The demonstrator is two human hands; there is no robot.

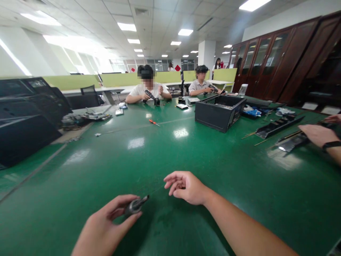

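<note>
Near edge of the green table [165,153], seen from where I stand. Left hand [112,217] grips a small dark cylindrical piece [131,209] between thumb and fingers; its narrow end points away and to the right. Whether the piece touches the table, I can't tell. Right hand [189,188] held over the table just beyond and to the right of it, apart from the piece, fingers loosely curled, thumb below them.

Farther up the table: orange-handled screwdriver [152,122] lying flat, tip toward the right. Right of that, a large black metal case [210,116], open side up, perforated panel inside. Long dark channel pieces [278,127] and thin rods lie at the right, where a co-worker's hand [318,135] with a black wristband reaches over them.

Left side: big dark casings [26,117], loose parts beside them. Across the table, two people seated; one in a white top holds a drill-like tool [149,94] near a small black block [157,102]
</note>
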